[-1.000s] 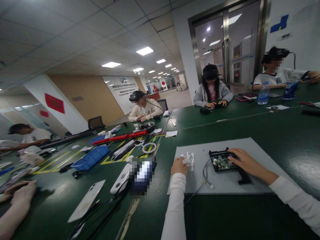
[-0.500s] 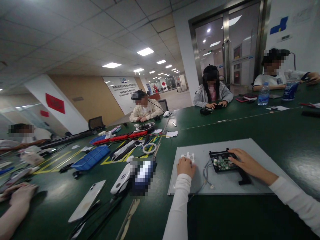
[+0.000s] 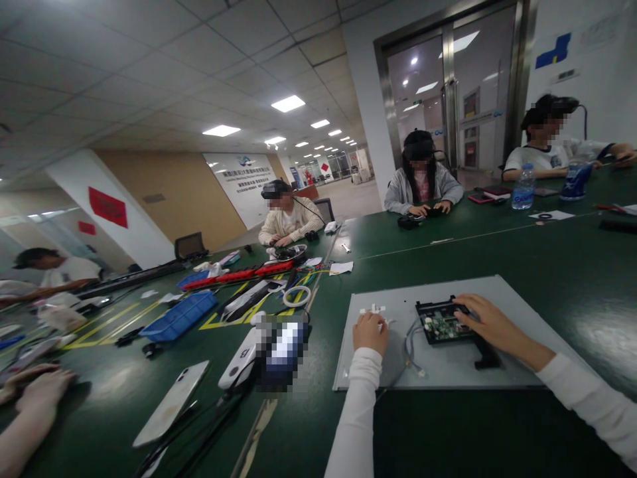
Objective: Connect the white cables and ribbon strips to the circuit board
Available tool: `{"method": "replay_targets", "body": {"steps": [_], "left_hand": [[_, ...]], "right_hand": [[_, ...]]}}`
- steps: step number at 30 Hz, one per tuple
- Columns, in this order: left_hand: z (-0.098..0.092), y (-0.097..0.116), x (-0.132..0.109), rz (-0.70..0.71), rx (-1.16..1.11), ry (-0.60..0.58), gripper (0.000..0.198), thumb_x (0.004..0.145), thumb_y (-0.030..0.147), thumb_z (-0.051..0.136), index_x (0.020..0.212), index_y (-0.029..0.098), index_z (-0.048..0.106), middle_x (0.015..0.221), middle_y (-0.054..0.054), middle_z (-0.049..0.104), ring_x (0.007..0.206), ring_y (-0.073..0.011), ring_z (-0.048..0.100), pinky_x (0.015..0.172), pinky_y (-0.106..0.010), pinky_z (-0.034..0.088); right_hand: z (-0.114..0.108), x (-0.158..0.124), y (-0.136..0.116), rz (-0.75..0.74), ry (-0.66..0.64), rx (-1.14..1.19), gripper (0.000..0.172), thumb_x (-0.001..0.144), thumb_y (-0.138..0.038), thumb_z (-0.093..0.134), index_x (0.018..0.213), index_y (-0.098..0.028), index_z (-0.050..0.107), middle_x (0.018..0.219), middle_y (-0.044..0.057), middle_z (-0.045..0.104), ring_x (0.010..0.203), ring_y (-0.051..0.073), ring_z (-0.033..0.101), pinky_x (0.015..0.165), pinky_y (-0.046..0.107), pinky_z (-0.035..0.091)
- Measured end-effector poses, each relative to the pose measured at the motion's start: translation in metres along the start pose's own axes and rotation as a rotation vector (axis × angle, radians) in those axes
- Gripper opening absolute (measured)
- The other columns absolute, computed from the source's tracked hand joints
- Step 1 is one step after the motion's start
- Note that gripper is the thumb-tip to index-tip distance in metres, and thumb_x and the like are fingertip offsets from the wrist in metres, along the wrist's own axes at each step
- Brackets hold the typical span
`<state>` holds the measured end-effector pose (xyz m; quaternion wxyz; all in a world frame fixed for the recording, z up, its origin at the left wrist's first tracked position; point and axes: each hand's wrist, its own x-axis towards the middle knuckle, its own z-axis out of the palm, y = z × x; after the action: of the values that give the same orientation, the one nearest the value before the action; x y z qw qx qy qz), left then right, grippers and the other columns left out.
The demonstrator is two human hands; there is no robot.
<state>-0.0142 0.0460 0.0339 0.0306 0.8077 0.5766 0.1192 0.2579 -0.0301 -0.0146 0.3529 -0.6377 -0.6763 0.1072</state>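
A green circuit board (image 3: 440,325) in a black plastic frame lies on a flat grey panel (image 3: 517,358). My right hand (image 3: 485,322) grips the frame's right side, its fingers over the upper edge and thumb lower down on the board. A grey cable (image 3: 409,342) runs from the left of the board down to a small connector on the panel. Small white pieces (image 3: 374,309) lie at the panel's left. Just in front of them my left hand (image 3: 371,333) is curled closed; whatever its fingertips hold is hidden.
Left of the panel are a blurred-screen handheld device (image 3: 283,352), a white device (image 3: 243,355), a phone (image 3: 172,401) and a blue tray (image 3: 182,315). Another person's hands (image 3: 42,388) rest at far left. Several people sit around the green table (image 3: 423,431). A bottle (image 3: 523,187) stands far right.
My left hand has shifted very slightly, and more of the white pieces shows beyond it. My right hand and the board stay put. A person at far left has leaned forward.
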Motion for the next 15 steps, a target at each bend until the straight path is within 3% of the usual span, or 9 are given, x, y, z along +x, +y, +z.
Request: {"method": "replay_targets", "body": {"steps": [4,10,15], "left_hand": [[0.0060,-0.0011,0.0001,0.038,0.025,-0.032,0.024,0.073,0.025,0.056,0.097,0.023,0.058,0.102,-0.005,0.055,0.102,-0.0205,0.042,0.079,-0.030,0.035],[0.0082,0.0020,-0.0005,0.029,0.050,-0.036,0.015,0.076,0.019,0.050,0.087,0.021,0.060,0.100,-0.005,0.055,0.101,-0.0201,0.042,0.079,-0.030,0.034],[0.0025,0.0067,-0.0023,0.097,-0.020,0.040,0.012,0.077,0.018,0.049,0.083,0.021,0.059,0.095,-0.003,0.058,0.098,-0.0191,0.044,0.079,-0.030,0.033]], "right_hand": [[-0.0006,-0.0009,-0.0029,-0.003,0.007,-0.006,0.043,0.080,-0.051,0.036,0.112,-0.024,0.050,0.119,0.005,0.046,0.111,0.021,0.040,0.095,0.040,0.034],[0.0014,-0.0003,-0.0005,-0.034,0.040,-0.018,0.042,0.080,-0.049,0.038,0.110,-0.024,0.051,0.116,0.005,0.048,0.110,0.021,0.042,0.095,0.039,0.034],[0.0017,-0.0017,-0.0049,-0.092,0.062,-0.066,0.038,0.080,-0.045,0.039,0.111,-0.024,0.051,0.116,0.005,0.049,0.109,0.022,0.042,0.093,0.041,0.034]]}}
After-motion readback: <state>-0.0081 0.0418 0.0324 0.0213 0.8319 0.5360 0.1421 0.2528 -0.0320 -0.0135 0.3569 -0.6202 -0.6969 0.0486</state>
